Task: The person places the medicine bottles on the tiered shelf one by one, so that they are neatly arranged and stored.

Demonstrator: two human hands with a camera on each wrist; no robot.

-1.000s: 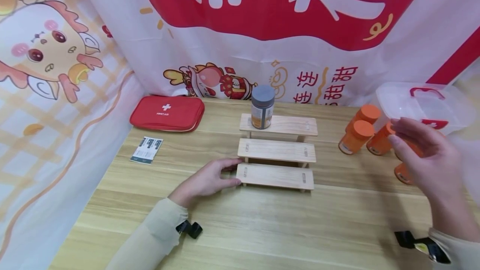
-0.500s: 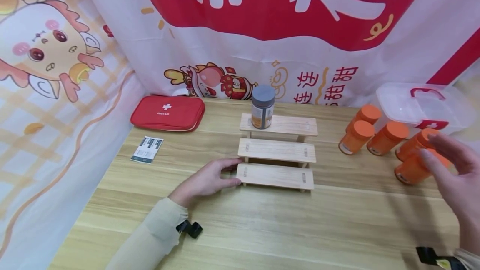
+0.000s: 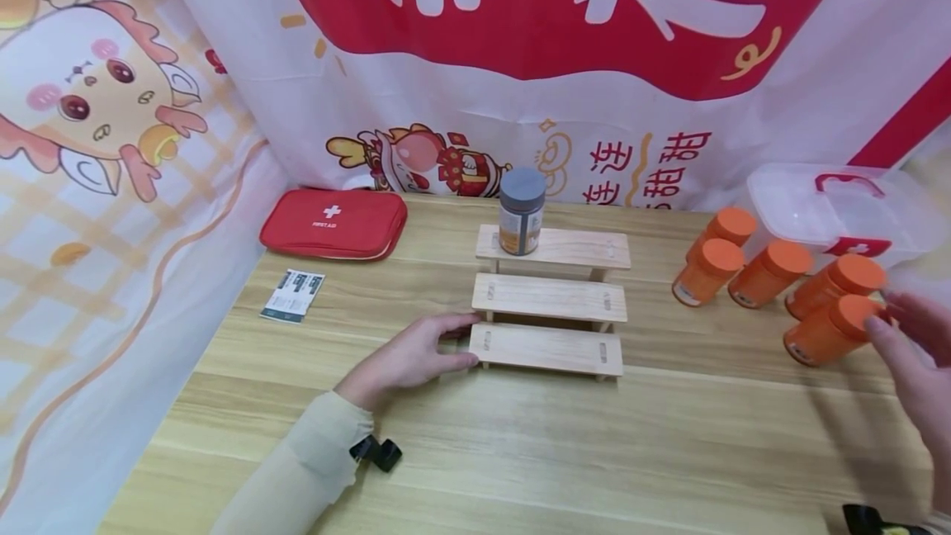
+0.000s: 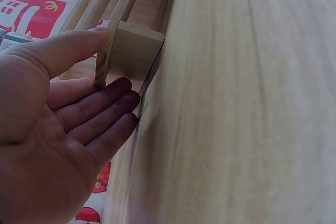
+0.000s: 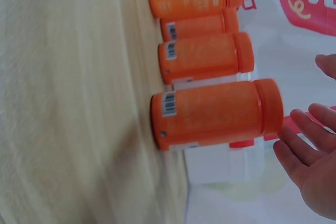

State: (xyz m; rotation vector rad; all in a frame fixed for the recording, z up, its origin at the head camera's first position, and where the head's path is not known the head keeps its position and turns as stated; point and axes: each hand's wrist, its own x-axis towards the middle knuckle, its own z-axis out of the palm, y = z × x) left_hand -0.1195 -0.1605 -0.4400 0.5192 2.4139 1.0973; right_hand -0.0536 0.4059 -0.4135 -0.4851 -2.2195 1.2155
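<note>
A three-step wooden display stand (image 3: 548,297) sits mid-table. My left hand (image 3: 416,355) holds the left end of its lowest step, thumb and fingers at opposite corners; the left wrist view shows that hand (image 4: 52,124) against the board's end (image 4: 113,45). On the top step stands a grey-lidded bottle (image 3: 520,217) with a white and orange label. At the right, my right hand (image 3: 921,362) is beside the cap of the nearest orange bottle (image 3: 828,333), fingers spread and holding nothing. In the right wrist view its fingertips are close to that bottle's cap (image 5: 271,107); contact is unclear.
Several more orange bottles (image 3: 768,275) stand in a cluster, before a clear plastic box (image 3: 795,196) with red handle and latch. A red first-aid pouch (image 3: 333,225) and a small printed card (image 3: 293,295) lie at the left. Printed cloth hangs behind the table.
My right hand has moved right and slightly down, past the orange bottles, uncovering them. The left hand, the stand and the grey-lidded bottle stay where they were.
</note>
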